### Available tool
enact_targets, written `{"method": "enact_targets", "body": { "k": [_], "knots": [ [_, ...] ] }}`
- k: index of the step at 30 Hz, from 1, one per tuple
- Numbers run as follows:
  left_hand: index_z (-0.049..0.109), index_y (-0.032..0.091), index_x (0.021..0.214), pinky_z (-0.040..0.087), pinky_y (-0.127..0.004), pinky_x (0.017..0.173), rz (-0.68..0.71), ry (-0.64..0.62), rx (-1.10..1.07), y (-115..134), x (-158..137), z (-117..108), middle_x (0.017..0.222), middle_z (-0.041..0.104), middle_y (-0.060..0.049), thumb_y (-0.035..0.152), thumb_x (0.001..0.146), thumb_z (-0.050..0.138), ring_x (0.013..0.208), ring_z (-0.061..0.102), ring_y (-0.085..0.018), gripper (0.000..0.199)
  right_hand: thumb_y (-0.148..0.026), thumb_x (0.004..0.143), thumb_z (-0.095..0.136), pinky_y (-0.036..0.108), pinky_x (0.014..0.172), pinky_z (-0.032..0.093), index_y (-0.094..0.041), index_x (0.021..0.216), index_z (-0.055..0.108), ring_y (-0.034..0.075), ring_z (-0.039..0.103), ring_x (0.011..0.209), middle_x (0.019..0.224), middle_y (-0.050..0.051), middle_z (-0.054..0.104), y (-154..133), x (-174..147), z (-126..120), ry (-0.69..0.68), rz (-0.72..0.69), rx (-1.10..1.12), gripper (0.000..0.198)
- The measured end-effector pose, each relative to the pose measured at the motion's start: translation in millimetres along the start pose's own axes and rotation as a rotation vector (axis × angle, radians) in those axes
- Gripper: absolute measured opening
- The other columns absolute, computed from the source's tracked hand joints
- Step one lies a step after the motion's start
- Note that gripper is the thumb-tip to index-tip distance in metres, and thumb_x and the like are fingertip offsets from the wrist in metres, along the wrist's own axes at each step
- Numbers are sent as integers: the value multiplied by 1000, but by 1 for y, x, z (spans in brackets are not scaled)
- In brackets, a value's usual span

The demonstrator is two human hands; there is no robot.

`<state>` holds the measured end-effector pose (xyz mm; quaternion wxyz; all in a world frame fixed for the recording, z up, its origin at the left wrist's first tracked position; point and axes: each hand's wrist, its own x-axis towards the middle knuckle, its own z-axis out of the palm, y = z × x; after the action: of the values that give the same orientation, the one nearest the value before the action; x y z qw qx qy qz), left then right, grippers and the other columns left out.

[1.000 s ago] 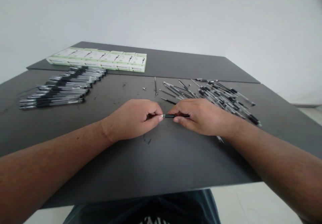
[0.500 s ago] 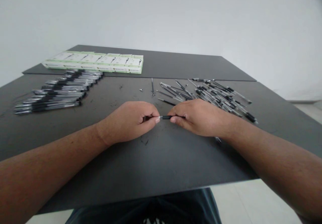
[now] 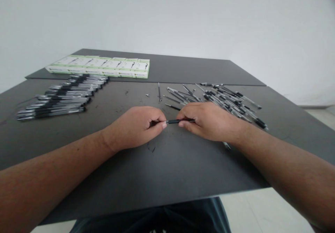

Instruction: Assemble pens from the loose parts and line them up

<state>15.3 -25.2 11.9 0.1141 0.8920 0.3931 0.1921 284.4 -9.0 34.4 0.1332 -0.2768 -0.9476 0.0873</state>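
I see the left hand (image 3: 140,125) pinching one end of a black pen (image 3: 173,121) and the right hand (image 3: 209,120) clamped farther along, presumably to steady it between them, loose pens (image 3: 230,99) handy at their two o'clock, aligned pens (image 3: 61,92) at ten.

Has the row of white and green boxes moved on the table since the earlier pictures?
No. The boxes keep their place behind the table seam; both shift slightly together, so probably only the camera moved.
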Motion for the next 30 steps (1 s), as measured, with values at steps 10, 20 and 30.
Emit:
{"method": "enact_targets", "body": {
  "k": [10,20,30],
  "knots": [
    [75,23,91,40,-30,68,-5,-8,13,2,0,-1,79,74,0,33,99,54,71,64,-17,24,-25,98,70,31,79,48,-19,116,75,21,72,88,97,5,79,-2,0,-2,-8,83,34,19],
    [76,24,93,40,-30,68,-16,-13,10,1,0,0,81,75,0,35,99,54,73,66,-17,25,-27,103,62,33,82,49,-19,113,76,22,74,92,100,6,81,-3,0,-4,-42,78,-5,18],
    [77,24,93,42,-31,69,-23,-20,22,1,0,0,81,75,0,36,99,55,75,67,-18,26,-27,107,55,34,84,49,-18,110,77,23,73,94,101,8,81,-4,1,-4,-60,49,-18,24]
  ]
}}
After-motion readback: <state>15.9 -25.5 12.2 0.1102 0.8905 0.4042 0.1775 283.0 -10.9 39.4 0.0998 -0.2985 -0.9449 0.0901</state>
